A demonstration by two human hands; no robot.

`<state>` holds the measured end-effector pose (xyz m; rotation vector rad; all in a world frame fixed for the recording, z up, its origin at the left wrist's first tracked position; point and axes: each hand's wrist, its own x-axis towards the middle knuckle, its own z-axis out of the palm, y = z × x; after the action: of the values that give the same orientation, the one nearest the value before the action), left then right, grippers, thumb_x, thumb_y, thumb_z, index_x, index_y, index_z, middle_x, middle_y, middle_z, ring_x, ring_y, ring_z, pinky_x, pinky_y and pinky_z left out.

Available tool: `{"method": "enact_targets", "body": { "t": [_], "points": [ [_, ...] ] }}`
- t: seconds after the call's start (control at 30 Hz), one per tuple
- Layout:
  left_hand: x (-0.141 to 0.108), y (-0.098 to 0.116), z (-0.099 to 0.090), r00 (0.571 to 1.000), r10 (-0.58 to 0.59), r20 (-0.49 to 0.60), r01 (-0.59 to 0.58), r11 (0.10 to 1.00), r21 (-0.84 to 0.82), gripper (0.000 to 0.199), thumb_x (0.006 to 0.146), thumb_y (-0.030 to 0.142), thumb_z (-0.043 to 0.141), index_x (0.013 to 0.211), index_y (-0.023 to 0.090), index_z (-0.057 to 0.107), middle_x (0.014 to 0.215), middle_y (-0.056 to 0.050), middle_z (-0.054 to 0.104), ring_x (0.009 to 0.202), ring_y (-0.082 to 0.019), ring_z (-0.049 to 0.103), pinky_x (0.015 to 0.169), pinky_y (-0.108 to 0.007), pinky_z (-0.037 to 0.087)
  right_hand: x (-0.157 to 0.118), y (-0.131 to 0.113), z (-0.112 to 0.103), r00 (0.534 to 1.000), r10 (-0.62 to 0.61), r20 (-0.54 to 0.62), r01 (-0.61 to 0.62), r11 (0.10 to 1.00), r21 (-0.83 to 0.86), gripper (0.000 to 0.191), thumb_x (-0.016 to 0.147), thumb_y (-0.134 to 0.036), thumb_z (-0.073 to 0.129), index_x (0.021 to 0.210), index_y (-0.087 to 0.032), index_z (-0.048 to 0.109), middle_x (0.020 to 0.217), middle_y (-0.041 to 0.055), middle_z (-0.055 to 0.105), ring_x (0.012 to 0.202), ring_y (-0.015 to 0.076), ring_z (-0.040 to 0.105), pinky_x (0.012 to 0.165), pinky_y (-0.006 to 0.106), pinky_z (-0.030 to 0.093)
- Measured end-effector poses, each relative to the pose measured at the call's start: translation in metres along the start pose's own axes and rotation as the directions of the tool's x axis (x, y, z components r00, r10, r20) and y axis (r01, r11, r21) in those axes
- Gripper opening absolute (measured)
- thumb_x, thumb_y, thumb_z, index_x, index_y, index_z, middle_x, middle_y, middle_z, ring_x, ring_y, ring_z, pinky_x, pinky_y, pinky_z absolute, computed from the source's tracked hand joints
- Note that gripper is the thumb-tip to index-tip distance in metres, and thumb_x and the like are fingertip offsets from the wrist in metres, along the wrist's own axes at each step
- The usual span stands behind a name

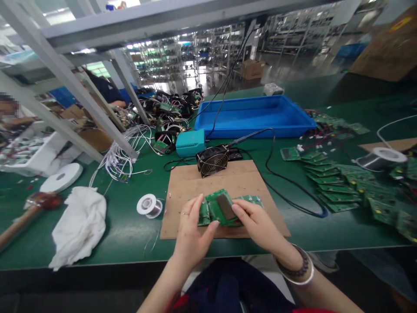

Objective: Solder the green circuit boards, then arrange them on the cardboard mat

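Note:
Both hands meet over a brown cardboard mat (228, 180) near the bench's front edge. My left hand (192, 230) grips the left side of a green circuit board (217, 208) that carries a dark rectangular part. My right hand (257, 224) holds the same board from the right, thumb on top. More green boards (252, 200) lie under and beside it on the mat.
A small black fan (212, 161) stands at the mat's far edge, a teal box (190, 142) and blue tray (254, 115) behind it. Solder spool (149, 205) and white cloth (81, 224) lie left. Stacked green boards (339, 184) spread right. Another person sits far left.

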<state>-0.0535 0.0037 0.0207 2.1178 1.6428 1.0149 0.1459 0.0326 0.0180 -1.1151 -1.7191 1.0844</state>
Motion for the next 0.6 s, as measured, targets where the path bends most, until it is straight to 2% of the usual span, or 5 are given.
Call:
{"method": "enact_targets", "body": {
  "t": [0.13,0.23,0.33,0.4,0.6],
  "points": [
    [-0.013,-0.004,-0.009,0.972,-0.141,0.188,0.185,0.952,-0.245,0.047,0.084,0.035,0.06,0.129,0.022,0.058,0.129,-0.012,0.06,0.117,-0.026,0.058,0.099,-0.039,0.05,-0.009,-0.007,0.007,0.957,-0.19,0.218,0.249,0.925,-0.287,0.03,0.098,-0.031,0.044,0.095,-0.022,0.073,0.084,0.0092,0.073,0.079,0.0212,0.067,0.073,0.032,0.055],
    [-0.022,-0.014,-0.013,0.907,-0.263,0.328,0.386,0.83,-0.403,0.03,0.074,0.033,0.067,0.101,0.021,0.07,0.1,-0.007,0.071,0.095,-0.022,0.066,0.09,-0.035,0.053,-0.011,-0.013,0.013,0.947,-0.141,0.289,0.224,0.935,-0.276,0.03,0.098,-0.03,0.045,0.103,-0.021,0.073,0.088,0.0082,0.074,0.081,0.0191,0.069,0.074,0.03,0.056],
    [-0.027,-0.037,-0.012,0.836,-0.529,0.147,0.523,0.686,-0.505,0.033,0.069,0.044,0.068,0.089,0.018,0.062,0.085,-0.005,0.068,0.082,-0.02,0.066,0.077,-0.031,0.054,-0.01,-0.01,0.004,0.996,-0.054,0.071,0.07,0.966,-0.248,0.035,0.096,-0.042,0.048,0.109,-0.022,0.072,0.09,0.0073,0.075,0.082,0.0193,0.07,0.075,0.031,0.058],
    [-0.027,-0.055,-0.008,0.78,-0.625,0.028,0.546,0.658,-0.519,0.037,0.074,0.05,0.062,0.09,0.018,0.054,0.084,-0.005,0.067,0.08,-0.019,0.067,0.074,-0.03,0.054,-0.01,-0.001,-0.008,0.991,0.005,-0.132,-0.036,0.972,-0.234,0.04,0.092,-0.051,0.051,0.105,-0.022,0.074,0.087,0.0078,0.075,0.08,0.0212,0.071,0.076,0.034,0.059],
    [-0.021,-0.075,0.002,0.762,-0.647,-0.023,0.586,0.705,-0.4,0.038,0.071,0.051,0.064,0.088,0.018,0.056,0.079,-0.006,0.067,0.069,-0.02,0.066,0.071,-0.033,0.053,-0.024,0.037,-0.034,0.89,0.152,-0.43,-0.267,0.938,-0.22,0.041,0.08,-0.057,0.06,0.089,-0.021,0.076,0.088,0.0098,0.077,0.08,0.0252,0.073,0.078,0.037,0.06]
  ]
}}
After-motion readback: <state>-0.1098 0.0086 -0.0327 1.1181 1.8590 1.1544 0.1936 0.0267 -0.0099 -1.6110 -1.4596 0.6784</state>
